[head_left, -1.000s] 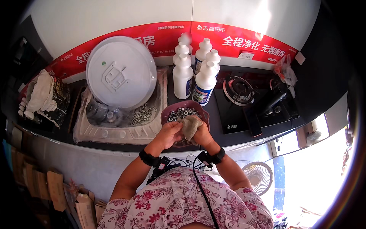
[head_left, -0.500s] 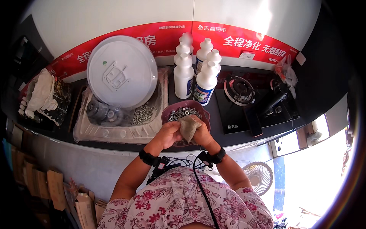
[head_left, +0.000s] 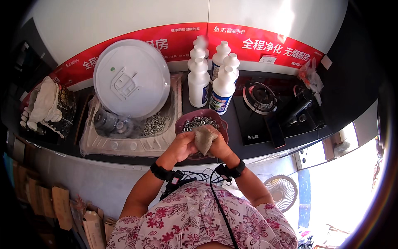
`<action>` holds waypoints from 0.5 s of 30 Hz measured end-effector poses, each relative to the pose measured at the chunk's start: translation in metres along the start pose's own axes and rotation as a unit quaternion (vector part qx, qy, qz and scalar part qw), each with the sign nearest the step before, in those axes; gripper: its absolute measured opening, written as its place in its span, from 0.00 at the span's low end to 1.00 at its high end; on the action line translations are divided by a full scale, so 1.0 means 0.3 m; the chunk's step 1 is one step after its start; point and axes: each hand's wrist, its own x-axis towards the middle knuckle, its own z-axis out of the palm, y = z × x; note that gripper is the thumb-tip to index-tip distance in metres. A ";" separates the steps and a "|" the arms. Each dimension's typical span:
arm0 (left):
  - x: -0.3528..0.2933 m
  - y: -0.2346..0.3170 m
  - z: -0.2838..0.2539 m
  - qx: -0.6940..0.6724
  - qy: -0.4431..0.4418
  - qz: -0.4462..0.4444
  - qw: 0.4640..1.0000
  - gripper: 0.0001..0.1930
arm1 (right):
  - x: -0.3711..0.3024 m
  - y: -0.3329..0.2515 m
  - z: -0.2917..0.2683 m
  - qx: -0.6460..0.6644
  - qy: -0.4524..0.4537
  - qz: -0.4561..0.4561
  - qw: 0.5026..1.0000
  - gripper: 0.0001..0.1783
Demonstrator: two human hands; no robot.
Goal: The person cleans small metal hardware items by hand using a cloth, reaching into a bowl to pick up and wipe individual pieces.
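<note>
Both hands hold a greyish-tan cloth (head_left: 204,141) over a dark red plastic basin (head_left: 180,123). My left hand (head_left: 183,146) is closed on the cloth's left edge, my right hand (head_left: 219,145) on its right side. Whether something small is wrapped in the cloth, I cannot tell. Metal nuts (head_left: 199,122) fill the basin, showing behind the cloth. More loose nuts (head_left: 155,125) lie in the sink (head_left: 137,146) to the left, whose rim is covered by clear plastic film.
A large round white lid-like disc (head_left: 132,79) leans in the sink. Several white bottles (head_left: 223,91) stand behind the basin. To the right are a black gas hob (head_left: 248,128) and a phone (head_left: 275,135). A bag with pale gloves (head_left: 45,103) sits far left. A fan (head_left: 280,193) stands below.
The cloth has shifted slightly in my fingers, its top bunching a little differently. Both hands stay over the basin.
</note>
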 end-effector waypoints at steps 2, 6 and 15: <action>0.001 0.001 -0.008 0.006 -0.024 -0.005 1.000 0.10 | 0.000 0.004 -0.001 -0.048 -0.010 -0.043 0.998 0.21; 0.012 -0.007 -0.019 0.024 -0.056 -0.011 0.998 0.09 | -0.010 0.008 -0.002 -0.008 0.013 0.003 1.000 0.21; 0.010 -0.005 0.004 0.046 0.023 -0.003 0.999 0.09 | -0.009 0.025 -0.005 -0.019 0.036 -0.021 0.999 0.18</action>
